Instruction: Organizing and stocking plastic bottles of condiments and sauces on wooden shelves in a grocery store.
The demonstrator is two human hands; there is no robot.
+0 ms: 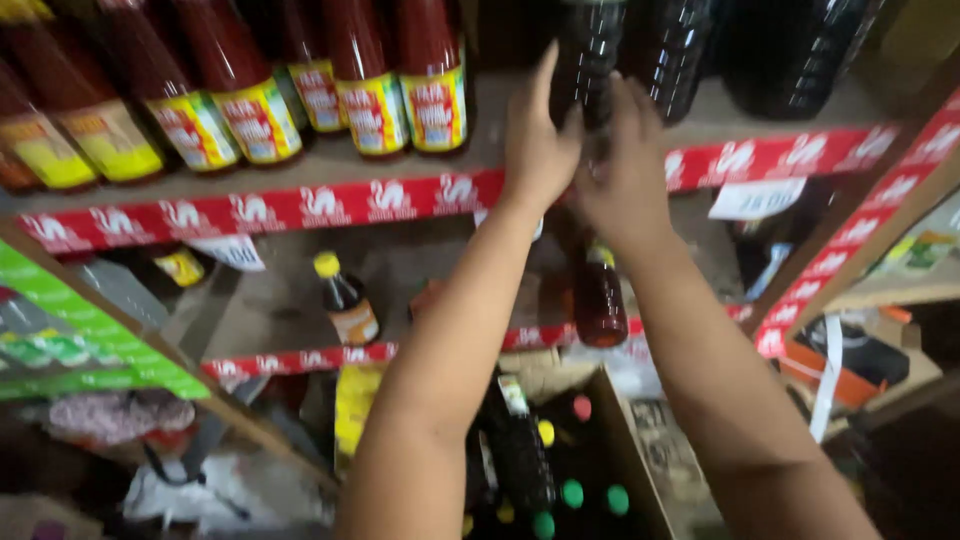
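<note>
1. Far left of the dark bottle [588, 60] stands a row of red sauce bottles [375, 70] with yellow-and-red labels, on the same upper shelf [300, 165].
2. A red printed strip [260, 212] runs along the shelf edge below the dark bottle's level, with a white price tag [757, 198] hung to the bottle's lower right.
3. The left hand [538, 140] presses on the dark bottle's left side – fingers stretched upward, nearly straight, palm against the bottle.
4. The dark bottle stands upright at the front of the upper shelf, between both hands.
5. The right hand [628, 165] meets the bottle's right side and lower part, fingers spread and loosely curved; how firmly it grips I cannot tell.
6. Below the dark bottle, on the lower shelf, stand a small yellow-capped bottle [343, 300] and a reddish-brown bottle [600, 298].
7. Lower down – an open cardboard box [625, 420] holds dark bottles with coloured caps.
</note>
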